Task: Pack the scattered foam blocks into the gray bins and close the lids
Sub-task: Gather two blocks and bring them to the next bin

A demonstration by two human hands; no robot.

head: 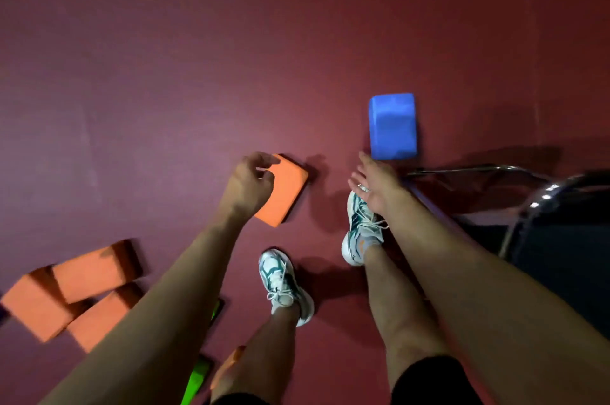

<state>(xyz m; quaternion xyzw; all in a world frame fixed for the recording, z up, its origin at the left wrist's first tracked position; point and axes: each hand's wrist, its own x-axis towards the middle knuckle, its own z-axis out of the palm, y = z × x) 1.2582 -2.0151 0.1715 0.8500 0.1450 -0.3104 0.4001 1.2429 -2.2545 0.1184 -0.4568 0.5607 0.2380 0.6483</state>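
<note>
Three matte orange rectangular foam blocks lie heaped against one another on the smooth dark red floor, far left of the blue block. Right of that heap, thin bright green pieces show from under the left forearm; what they are I cannot tell. The left hand curls its fingers round the near corner of a flat orange rectangular foam block with rounded corners, left of the blue block. Two white and teal laced sneakers stand on the floor below. The right hand is spread, fingers straight, holding nothing, just beside the near edge of a thick blue foam block with rounded edges. Right of the blue block stands a chrome tubular chair frame.
</note>
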